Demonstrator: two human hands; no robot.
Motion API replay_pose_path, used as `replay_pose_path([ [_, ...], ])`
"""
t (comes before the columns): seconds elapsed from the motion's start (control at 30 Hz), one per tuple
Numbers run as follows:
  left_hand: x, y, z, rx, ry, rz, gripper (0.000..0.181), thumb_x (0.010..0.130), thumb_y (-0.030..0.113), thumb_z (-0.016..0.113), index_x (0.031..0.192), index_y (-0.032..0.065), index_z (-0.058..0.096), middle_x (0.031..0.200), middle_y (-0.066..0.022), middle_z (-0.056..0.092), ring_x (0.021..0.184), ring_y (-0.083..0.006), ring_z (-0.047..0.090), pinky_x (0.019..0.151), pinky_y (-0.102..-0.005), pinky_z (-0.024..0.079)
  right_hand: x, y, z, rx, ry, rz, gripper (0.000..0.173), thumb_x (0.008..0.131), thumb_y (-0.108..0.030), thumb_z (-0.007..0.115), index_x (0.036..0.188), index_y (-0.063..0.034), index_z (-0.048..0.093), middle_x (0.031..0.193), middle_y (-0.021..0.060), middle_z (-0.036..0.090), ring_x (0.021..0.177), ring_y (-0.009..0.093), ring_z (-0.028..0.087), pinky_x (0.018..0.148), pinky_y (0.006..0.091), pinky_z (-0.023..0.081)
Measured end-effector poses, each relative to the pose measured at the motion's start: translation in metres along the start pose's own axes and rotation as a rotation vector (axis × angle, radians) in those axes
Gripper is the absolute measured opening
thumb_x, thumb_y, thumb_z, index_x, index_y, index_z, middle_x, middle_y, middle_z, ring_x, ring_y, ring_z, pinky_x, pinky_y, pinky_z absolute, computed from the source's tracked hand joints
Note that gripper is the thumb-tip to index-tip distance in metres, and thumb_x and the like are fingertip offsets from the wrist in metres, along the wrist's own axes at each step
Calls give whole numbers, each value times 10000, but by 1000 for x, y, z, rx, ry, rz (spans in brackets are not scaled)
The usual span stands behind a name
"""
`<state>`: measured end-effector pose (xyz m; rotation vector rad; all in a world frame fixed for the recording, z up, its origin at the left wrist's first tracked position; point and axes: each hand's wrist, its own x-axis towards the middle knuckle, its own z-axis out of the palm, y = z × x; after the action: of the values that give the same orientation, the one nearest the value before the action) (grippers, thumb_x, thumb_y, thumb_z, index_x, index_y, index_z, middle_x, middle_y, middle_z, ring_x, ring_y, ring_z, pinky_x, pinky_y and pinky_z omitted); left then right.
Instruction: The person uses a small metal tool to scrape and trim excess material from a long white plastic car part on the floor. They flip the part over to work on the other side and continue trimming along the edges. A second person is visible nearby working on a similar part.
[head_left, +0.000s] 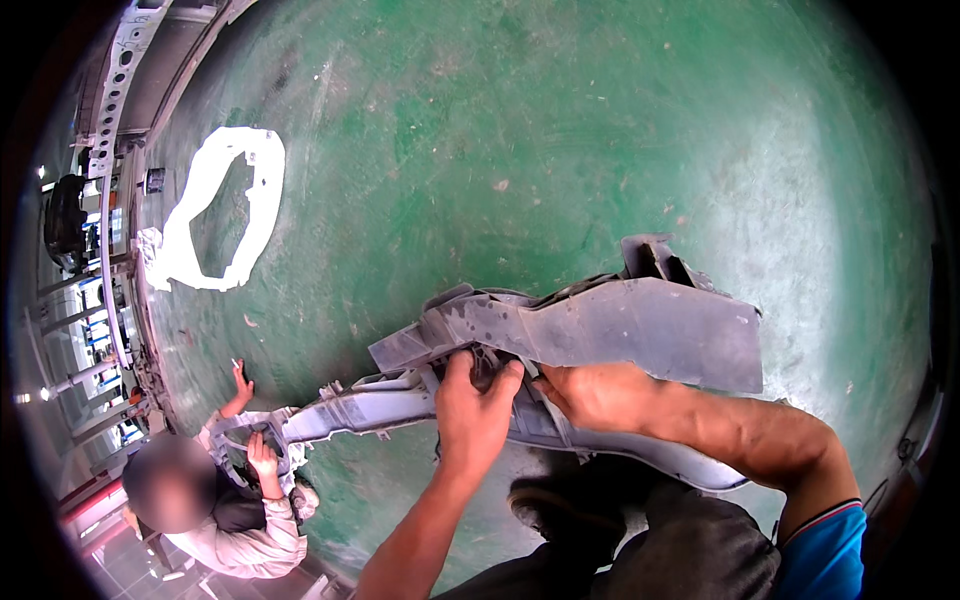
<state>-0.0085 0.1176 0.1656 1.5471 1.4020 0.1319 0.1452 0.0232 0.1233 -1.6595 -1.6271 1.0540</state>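
A long, angular grey plastic car panel (645, 326) lies across a paler, long plastic frame (375, 405), crossing over its middle. My left hand (476, 405) grips at the panel's lower edge, with thumb and index finger on either side of a dark gap at the joint. Close by on the right, my right hand (596, 394) reaches in at the same edge with its fingers curled. Its fingertips are partly hidden, so its hold cannot be made out. The frame's right part curves past under my right forearm.
A person (240, 525) crouches at the frame's left end, one hand near it and the other raised with a small white stick. A white ring-shaped part (266, 202) lies on the green floor (450, 150). My shoe (547, 510) stands below the frame. Metal racking (112, 97) lines the left.
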Motion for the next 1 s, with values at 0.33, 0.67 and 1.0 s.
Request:
replay_pose_path([
  [0.33,-4,-6,14,-199,79,22,301,918,124,664,1147,-52,580,944,-103,685,845,-143,619,775,-304,500,-5,6,20,-157,233,-160,280,911,-214,653,1082,7,630,944,206,642,844,392,640,731,485,504],
  [0.67,-7,-1,21,-171,118,56,279,927,130,663,1130,-48,592,945,-78,682,836,-113,590,772,-289,492,-5,8,21,-178,274,-146,299,910,-204,659,1131,-5,625,972,201,647,867,390,641,751,483,505],
  [1.0,-9,-2,16,-168,128,32,222,920,97,662,1080,-40,594,884,-34,652,792,-86,559,725,-273,479,-3,8,30,-151,297,-157,326,909,-195,664,1180,-18,620,1000,196,652,890,389,642,772,482,505],
])
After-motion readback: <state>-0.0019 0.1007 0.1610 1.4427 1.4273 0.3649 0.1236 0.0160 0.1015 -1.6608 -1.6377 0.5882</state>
